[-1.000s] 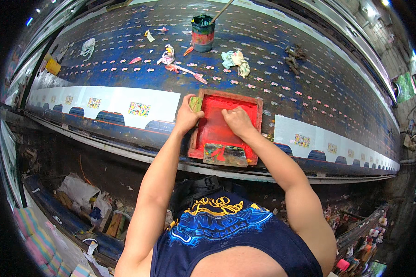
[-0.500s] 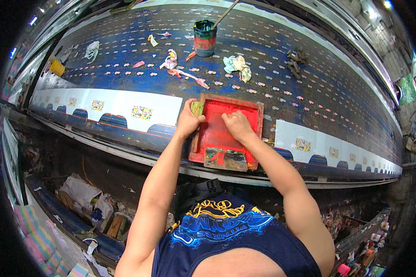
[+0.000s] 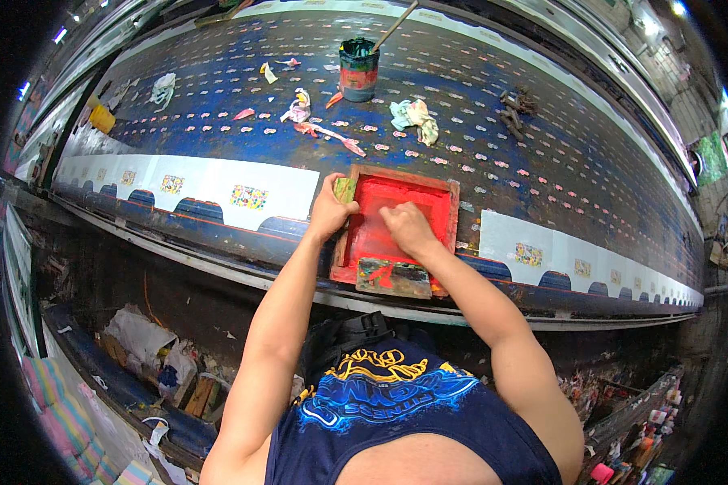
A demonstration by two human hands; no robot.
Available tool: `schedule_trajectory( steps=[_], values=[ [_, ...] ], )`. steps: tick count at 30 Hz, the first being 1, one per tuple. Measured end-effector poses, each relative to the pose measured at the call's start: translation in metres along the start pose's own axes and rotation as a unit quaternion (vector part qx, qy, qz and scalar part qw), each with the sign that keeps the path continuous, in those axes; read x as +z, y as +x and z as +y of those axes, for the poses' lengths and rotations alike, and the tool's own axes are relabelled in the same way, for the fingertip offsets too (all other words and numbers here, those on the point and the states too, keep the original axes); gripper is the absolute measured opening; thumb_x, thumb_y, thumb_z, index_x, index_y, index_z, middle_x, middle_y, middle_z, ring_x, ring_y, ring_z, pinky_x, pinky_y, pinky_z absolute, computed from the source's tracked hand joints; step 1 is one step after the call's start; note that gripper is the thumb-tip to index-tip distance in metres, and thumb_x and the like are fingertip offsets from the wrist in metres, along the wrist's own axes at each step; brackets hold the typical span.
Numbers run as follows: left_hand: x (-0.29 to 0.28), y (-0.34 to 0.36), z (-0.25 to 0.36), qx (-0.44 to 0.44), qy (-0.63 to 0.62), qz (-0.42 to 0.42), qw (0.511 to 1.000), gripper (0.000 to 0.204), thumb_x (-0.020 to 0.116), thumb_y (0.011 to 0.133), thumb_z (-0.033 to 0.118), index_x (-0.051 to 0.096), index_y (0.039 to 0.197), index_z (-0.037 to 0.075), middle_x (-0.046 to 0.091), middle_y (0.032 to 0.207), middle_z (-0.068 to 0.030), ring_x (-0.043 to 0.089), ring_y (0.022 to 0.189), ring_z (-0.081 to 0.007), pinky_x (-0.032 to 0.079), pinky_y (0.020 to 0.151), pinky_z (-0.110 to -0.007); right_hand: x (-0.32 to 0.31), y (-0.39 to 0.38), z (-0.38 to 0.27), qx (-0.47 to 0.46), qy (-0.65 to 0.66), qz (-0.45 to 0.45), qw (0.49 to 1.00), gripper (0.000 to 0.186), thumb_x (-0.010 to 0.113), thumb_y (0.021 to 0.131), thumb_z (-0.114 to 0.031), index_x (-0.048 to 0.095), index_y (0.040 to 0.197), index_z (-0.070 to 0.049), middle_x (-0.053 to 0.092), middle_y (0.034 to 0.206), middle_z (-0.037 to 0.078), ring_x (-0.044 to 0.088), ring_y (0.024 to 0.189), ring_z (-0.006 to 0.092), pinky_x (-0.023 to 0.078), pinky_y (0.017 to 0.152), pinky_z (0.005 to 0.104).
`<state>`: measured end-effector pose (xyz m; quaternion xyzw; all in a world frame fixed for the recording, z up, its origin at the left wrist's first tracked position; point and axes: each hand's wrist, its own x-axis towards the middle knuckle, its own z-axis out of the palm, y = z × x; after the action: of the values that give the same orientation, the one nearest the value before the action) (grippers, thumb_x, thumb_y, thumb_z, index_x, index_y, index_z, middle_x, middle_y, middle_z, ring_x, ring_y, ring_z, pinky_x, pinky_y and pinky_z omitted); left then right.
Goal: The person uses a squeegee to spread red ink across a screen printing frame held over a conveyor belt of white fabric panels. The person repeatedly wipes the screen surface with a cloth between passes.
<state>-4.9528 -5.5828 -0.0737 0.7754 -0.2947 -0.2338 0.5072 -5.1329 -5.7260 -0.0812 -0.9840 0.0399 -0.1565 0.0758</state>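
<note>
A wooden screen printing frame [image 3: 455, 212] with red ink over its mesh lies on the long table in front of me. My left hand [image 3: 332, 208] is wrapped round the frame's left side, beside a yellow-green patch on the wood. Inside the frame, my right hand [image 3: 407, 226] is closed low over the red mesh. What its fingers hold, if anything, is hidden beneath them. A paint-stained board [image 3: 394, 278] with red smears lies across the frame's near end, just below my right hand.
White printed sheets [image 3: 279, 187] run along the table's near edge on both sides of the frame. Beyond it stand a paint-covered can [image 3: 358, 71] with a stick, crumpled rags [image 3: 415, 121] and a dark clump [image 3: 516, 113]. Debris [image 3: 150, 339] lies below the table edge.
My right hand has shifted slightly left and toward me over the red mesh. My left hand stays on the frame's side, and the frame is where it was.
</note>
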Motion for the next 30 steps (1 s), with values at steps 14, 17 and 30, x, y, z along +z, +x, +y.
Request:
schedule_trajectory(
  steps=[14,17,30],
  values=[
    [0.000,-0.001,0.000,-0.003,0.010,0.001,1.000,0.083,0.082,0.070,0.019,0.047,0.144,0.007,0.067,0.124,-0.0221,0.065,0.118,-0.0368,0.051,0.103,-0.042,-0.056,-0.039,0.018,0.279,0.435,0.042,0.855,0.025,0.067,0.089,0.007,0.066,0.113,-0.001,0.075,0.097,0.013,0.075,0.085,0.0224,0.059,0.074,0.0366],
    [0.000,0.001,-0.002,-0.008,-0.005,-0.003,1.000,0.081,0.082,0.070,0.017,0.047,0.143,0.006,0.066,0.122,-0.0190,0.065,0.115,-0.0330,0.051,0.101,-0.040,-0.054,-0.027,0.016,0.331,0.574,0.007,0.749,0.028,0.062,0.088,0.013,0.066,0.113,0.001,0.072,0.104,0.007,0.071,0.083,0.0157,0.058,0.074,0.0315],
    [-0.001,-0.002,0.008,-0.020,-0.022,-0.015,0.999,0.078,0.081,0.071,0.014,0.048,0.142,0.006,0.065,0.121,-0.0155,0.064,0.113,-0.0279,0.051,0.100,-0.037,-0.015,-0.011,0.012,0.219,0.161,-0.041,0.961,0.011,0.068,0.080,0.002,0.076,0.085,-0.004,0.067,0.094,0.018,0.068,0.087,0.0334,0.058,0.077,0.0460]
  ],
)
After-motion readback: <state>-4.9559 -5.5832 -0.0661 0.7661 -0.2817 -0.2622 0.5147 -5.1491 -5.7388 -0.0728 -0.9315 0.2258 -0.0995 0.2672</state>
